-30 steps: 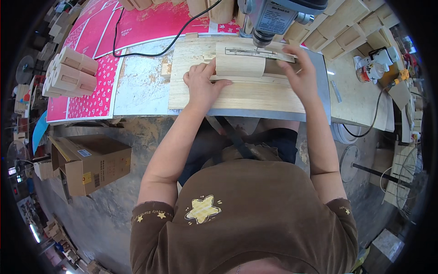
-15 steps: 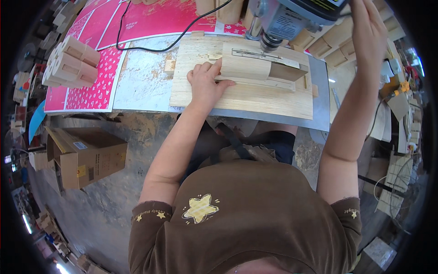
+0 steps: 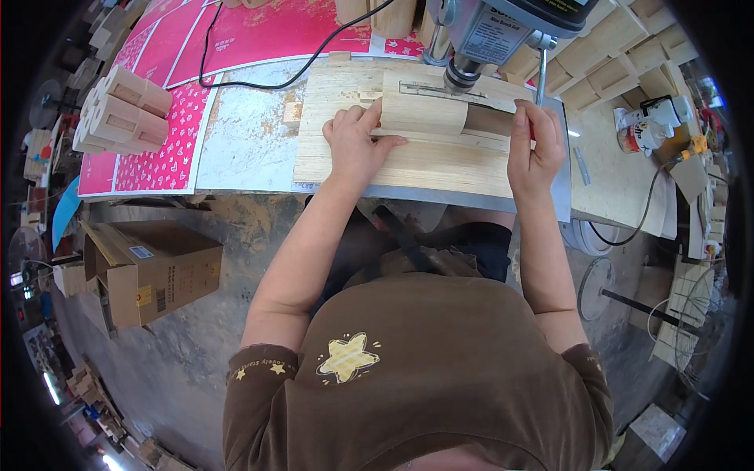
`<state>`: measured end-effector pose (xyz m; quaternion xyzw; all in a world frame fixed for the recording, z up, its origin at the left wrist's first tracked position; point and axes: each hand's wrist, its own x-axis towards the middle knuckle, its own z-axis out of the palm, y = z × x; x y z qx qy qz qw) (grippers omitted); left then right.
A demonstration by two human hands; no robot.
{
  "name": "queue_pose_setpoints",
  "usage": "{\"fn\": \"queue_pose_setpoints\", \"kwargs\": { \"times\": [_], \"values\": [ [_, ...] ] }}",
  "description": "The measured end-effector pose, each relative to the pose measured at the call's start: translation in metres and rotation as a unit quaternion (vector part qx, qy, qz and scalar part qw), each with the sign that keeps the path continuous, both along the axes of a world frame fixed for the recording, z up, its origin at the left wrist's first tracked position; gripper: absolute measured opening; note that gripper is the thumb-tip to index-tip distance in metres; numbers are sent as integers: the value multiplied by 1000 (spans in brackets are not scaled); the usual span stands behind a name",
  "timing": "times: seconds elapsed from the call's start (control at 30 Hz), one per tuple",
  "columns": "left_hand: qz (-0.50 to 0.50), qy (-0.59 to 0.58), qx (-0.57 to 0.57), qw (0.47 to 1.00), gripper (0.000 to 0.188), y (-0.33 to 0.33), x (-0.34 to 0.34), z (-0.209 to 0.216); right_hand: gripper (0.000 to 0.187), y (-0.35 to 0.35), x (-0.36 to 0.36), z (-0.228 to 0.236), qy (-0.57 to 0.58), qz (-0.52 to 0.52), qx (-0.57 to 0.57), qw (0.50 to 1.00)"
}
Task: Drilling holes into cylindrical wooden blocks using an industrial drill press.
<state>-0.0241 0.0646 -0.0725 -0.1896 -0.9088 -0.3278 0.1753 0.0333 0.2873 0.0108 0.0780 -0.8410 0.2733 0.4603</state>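
A pale wooden block (image 3: 424,118) with a rounded side lies on a flat wooden board (image 3: 338,166) under a small bench drill press (image 3: 491,35). My left hand (image 3: 353,143) grips the block's left end, thumb along its near side and fingers behind. Above the block hangs the drill chuck (image 3: 461,76), close to a slotted strip (image 3: 440,93) along its top. My right hand (image 3: 538,149) is closed round the grip of the press's metal feed lever (image 3: 542,74), which points down toward me; a bit of red shows between the fingers. The chuck hides the bit's tip.
Several cut wooden pieces (image 3: 126,110) are stacked at the left on pink patterned sheeting (image 3: 161,157). A black cable (image 3: 314,59) crosses the bench top. More wooden pieces (image 3: 605,59) are piled behind on the right, near a white bottle (image 3: 648,135). A cardboard box (image 3: 169,271) stands at lower left.
My right hand has come down from high at the upper right, swinging the lever toward me. The chuck sits slightly lower. My left hand stays on the block.
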Motion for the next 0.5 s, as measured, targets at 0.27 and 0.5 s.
{"fn": "queue_pose_setpoints", "kwargs": {
  "times": [0.27, 0.5],
  "values": [
    [4, -4, -3, 1000, 65, -3, 1, -8, 21, 8, -27, 114, 0, -42, -115, 993],
    [-14, -36, 0, 999, 66, 36, 6, -3, 30, 42, -110, 155, -15, -66, 18, 998]
  ]
}}
